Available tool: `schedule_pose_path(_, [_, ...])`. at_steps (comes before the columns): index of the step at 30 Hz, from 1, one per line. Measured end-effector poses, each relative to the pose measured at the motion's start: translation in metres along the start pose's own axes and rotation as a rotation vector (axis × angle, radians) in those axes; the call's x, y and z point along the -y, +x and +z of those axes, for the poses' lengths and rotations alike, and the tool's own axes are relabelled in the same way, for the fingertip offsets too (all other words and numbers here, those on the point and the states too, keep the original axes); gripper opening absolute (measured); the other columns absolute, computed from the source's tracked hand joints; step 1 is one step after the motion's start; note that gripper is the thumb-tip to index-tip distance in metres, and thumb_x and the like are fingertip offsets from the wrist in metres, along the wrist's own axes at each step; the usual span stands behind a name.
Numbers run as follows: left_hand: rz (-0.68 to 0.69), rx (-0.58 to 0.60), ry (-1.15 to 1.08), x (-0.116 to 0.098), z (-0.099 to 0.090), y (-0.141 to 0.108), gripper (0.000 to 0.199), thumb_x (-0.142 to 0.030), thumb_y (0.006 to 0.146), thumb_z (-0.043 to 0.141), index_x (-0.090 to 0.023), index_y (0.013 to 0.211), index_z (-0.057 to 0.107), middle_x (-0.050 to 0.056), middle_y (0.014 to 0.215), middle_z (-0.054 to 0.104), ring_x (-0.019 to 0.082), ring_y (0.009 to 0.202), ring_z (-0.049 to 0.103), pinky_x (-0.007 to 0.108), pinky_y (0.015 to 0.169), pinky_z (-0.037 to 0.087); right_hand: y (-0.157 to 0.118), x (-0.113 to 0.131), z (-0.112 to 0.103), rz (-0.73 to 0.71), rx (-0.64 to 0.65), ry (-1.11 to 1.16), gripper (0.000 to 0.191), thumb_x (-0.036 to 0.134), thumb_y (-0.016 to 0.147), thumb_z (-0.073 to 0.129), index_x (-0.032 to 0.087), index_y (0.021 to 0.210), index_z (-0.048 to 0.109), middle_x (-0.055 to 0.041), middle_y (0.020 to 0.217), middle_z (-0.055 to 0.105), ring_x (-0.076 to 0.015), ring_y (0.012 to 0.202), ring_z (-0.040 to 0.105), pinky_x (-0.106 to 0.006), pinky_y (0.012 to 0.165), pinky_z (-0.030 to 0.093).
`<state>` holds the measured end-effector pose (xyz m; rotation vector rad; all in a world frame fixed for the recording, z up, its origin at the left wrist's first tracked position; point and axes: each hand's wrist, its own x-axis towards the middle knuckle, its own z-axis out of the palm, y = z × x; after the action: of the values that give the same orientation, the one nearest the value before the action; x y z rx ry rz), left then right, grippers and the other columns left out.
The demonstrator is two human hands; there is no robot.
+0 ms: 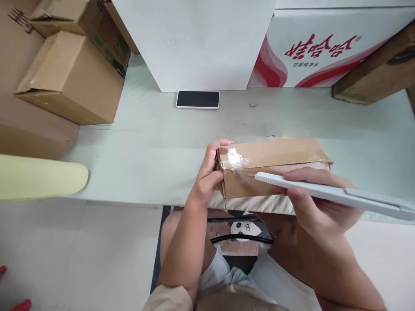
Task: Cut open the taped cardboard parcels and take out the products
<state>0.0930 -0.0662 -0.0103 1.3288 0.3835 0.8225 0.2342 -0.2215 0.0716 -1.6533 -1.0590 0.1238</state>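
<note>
A small brown cardboard box (275,154) lies near the front edge of the covered table, with shiny clear tape (234,160) over the left part of its top seam. My left hand (209,170) grips the box's left end, fingers behind and thumb in front. In my right hand (324,207) is a white-handled utility knife (311,188), held between thumb and fingers. Its thin blade points left and is at the tape near the seam; I cannot tell how deep the tip sits. On the right, the flap edge along the seam looks raised.
A phone (197,99) lies behind the box, before a large white carton (201,47). A red-and-white carton (324,47) stands at the back right beside a brown box (376,69). More cardboard boxes (78,77) and a pale yellow rounded object (42,177) are on the left.
</note>
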Motion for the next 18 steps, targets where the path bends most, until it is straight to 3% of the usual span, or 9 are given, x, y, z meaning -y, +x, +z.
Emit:
schedule_pose_path(5, [0.021,0.024,0.011,0.0,0.0,0.001,0.052,-0.034,0.079,0.059,-0.031,0.131,0.057,0.006,0.129,0.059,0.027,0.111,0.056,0.041,0.096,0.05,-0.001,-0.011,-0.003,-0.082,0.064,-0.043,0.008,0.033,0.09,0.078,0.029,0.096,0.08,0.0003,0.085,0.078,-0.0181,0.073,0.074,-0.032,0.068,0.06])
schedule_pose_path(13, [0.055,0.016,0.051,0.0,0.001,0.001,0.041,-0.044,0.088,0.058,-0.03,0.126,0.061,0.008,0.138,0.058,0.033,0.139,0.048,0.05,0.122,0.037,0.001,-0.01,-0.003,-0.102,0.101,-0.071,0.01,0.037,0.09,0.077,0.029,0.095,0.081,-0.0001,0.084,0.079,-0.0192,0.069,0.074,-0.032,0.06,0.059])
schedule_pose_path(18, [0.113,0.042,0.054,0.0,0.0,0.002,0.039,-0.052,0.093,0.059,-0.03,0.125,0.064,0.009,0.136,0.058,0.034,0.138,0.049,0.051,0.122,0.038,0.001,-0.01,-0.005,-0.109,0.106,-0.046,0.007,0.035,0.092,0.076,0.031,0.095,0.081,0.0011,0.081,0.078,-0.0179,0.067,0.072,-0.031,0.059,0.057])
